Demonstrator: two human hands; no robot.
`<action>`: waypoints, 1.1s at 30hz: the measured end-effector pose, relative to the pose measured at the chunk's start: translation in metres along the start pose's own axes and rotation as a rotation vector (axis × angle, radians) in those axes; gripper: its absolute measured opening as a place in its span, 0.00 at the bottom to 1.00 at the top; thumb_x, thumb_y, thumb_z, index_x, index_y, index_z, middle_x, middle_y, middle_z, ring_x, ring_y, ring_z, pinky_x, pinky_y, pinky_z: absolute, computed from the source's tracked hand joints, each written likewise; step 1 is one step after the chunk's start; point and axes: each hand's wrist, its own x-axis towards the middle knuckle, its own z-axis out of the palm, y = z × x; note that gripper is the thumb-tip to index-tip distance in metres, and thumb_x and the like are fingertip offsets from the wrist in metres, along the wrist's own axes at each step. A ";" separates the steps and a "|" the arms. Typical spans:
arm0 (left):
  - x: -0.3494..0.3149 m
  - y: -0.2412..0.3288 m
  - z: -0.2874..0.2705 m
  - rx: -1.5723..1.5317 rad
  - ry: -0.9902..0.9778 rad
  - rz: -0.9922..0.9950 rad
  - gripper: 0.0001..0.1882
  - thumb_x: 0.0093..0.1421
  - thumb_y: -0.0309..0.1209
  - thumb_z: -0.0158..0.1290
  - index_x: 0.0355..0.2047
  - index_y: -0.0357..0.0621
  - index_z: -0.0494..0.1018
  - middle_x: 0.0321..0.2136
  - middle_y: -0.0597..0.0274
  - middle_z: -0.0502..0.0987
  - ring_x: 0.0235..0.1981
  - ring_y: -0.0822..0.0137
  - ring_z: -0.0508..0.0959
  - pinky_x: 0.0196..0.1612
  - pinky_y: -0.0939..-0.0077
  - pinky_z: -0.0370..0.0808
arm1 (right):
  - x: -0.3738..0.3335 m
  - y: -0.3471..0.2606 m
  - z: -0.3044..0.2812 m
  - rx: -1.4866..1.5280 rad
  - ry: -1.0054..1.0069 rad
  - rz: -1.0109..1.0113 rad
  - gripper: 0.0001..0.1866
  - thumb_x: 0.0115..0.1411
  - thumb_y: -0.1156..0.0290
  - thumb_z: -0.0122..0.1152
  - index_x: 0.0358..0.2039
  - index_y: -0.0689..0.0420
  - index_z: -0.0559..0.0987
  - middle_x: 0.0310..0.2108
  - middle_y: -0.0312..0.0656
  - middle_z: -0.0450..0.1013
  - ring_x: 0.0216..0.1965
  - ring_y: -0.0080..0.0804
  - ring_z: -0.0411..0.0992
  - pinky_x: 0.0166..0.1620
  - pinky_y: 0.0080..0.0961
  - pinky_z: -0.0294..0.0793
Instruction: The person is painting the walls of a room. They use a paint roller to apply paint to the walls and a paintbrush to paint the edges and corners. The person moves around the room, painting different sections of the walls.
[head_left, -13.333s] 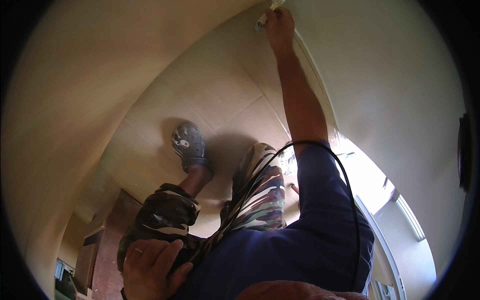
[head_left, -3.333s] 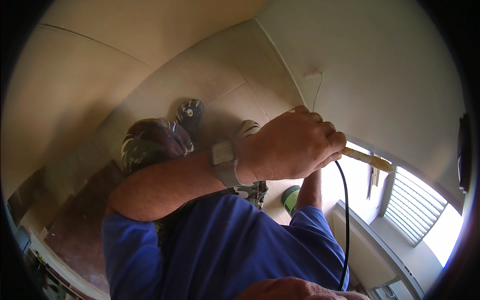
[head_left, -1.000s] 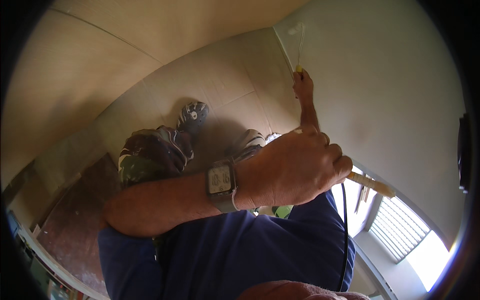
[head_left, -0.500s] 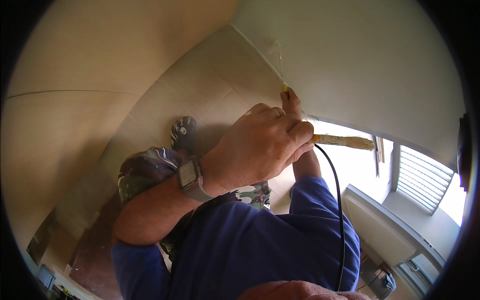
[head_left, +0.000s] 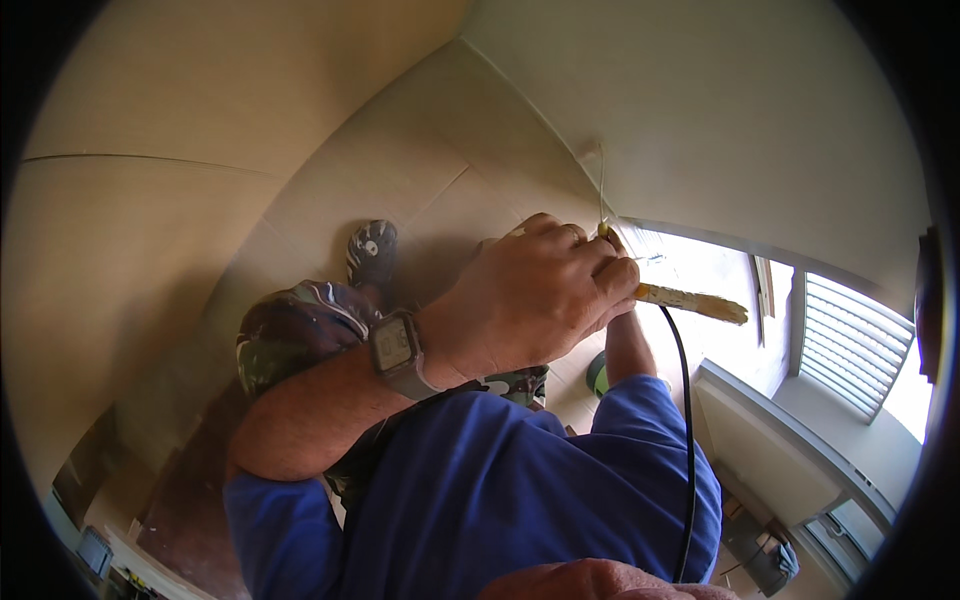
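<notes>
My left hand (head_left: 540, 290), with a watch (head_left: 393, 343) on its wrist, is closed round a paint-crusted wooden handle (head_left: 695, 302) that sticks out to the right; the tool's other end is hidden in the hand. Beyond it, my right hand (head_left: 617, 243) is mostly covered by the left. Its fingers are closed on a thin-rod paint roller (head_left: 602, 200) with a yellow grip. The rod's tip reaches the pale wall (head_left: 730, 120) near its lower edge; the roller head is too faint to make out.
A tan panelled surface (head_left: 150, 230) rises at left, above the tiled floor (head_left: 420, 150). At right are a bright opening and a louvred shutter (head_left: 855, 340). A black cable (head_left: 688, 430) hangs by my right arm. A green round object (head_left: 597, 373) sits on the floor.
My right hand and the roller have come down toward me, the rod's tip moving lower along the wall. The left hand has shifted slightly right. The green object has come into view.
</notes>
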 end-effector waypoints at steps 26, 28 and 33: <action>0.015 -0.031 -0.017 -0.073 -0.144 -0.207 0.14 0.50 0.33 0.58 0.35 0.43 0.69 0.23 0.64 0.74 0.28 0.64 0.76 0.39 0.68 0.71 | 0.167 -0.186 0.159 0.058 -0.113 -0.109 0.14 0.57 0.63 0.48 0.38 0.59 0.71 0.31 0.53 0.73 0.35 0.54 0.71 0.38 0.44 0.68; 0.017 -0.031 -0.019 -0.067 -0.148 -0.203 0.14 0.50 0.33 0.58 0.36 0.43 0.69 0.24 0.64 0.74 0.29 0.63 0.75 0.39 0.67 0.71 | 0.160 -0.176 0.152 0.044 -0.081 -0.077 0.14 0.57 0.63 0.49 0.39 0.58 0.71 0.32 0.53 0.73 0.36 0.53 0.71 0.38 0.44 0.68; 0.021 -0.029 -0.018 -0.014 -0.202 -0.205 0.13 0.51 0.33 0.57 0.36 0.43 0.70 0.27 0.61 0.74 0.30 0.61 0.74 0.39 0.65 0.70 | 0.114 -0.124 0.111 0.168 -0.163 0.013 0.15 0.56 0.64 0.50 0.42 0.56 0.72 0.33 0.53 0.73 0.37 0.53 0.71 0.39 0.42 0.69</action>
